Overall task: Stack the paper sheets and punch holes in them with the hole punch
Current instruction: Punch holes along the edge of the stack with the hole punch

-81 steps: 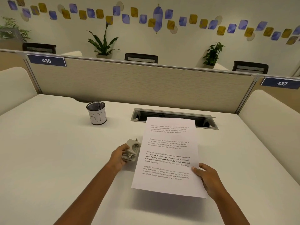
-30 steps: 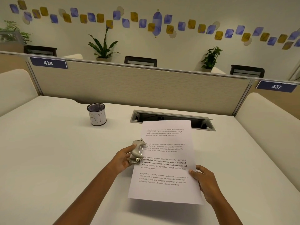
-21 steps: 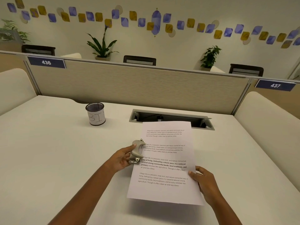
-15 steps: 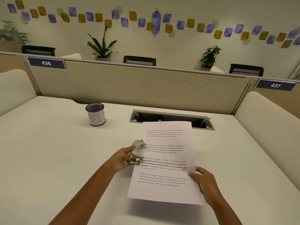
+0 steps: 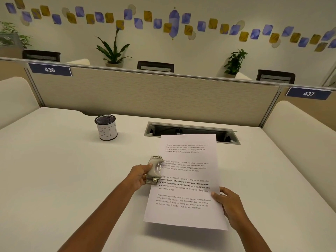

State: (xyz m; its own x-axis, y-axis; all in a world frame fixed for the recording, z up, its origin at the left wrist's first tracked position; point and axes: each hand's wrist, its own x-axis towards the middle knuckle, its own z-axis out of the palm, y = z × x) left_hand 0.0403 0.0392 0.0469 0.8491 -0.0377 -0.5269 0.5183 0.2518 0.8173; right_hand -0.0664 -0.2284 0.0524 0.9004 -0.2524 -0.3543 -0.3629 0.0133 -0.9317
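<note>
White printed paper sheets [image 5: 189, 190] are held a little above the white desk, casting a shadow below their near edge. My right hand [image 5: 230, 206] pinches their right edge near the bottom. A small grey hole punch [image 5: 154, 170] sits over the left edge of the sheets, about mid-height. My left hand [image 5: 139, 176] grips it from the left, thumb on top. Whether the stack is one sheet or more cannot be told.
A black mesh cup labelled "BIN" [image 5: 106, 127] stands at the back left of the desk [image 5: 54, 179]. A cable slot [image 5: 190, 130] opens just behind the sheets. A beige partition [image 5: 145, 95] closes the far side. Cushioned panels flank both sides.
Between 2.7 s and 1 s ago the punch came onto the left edge of the sheets. In the last second both hands, punch and paper have barely moved.
</note>
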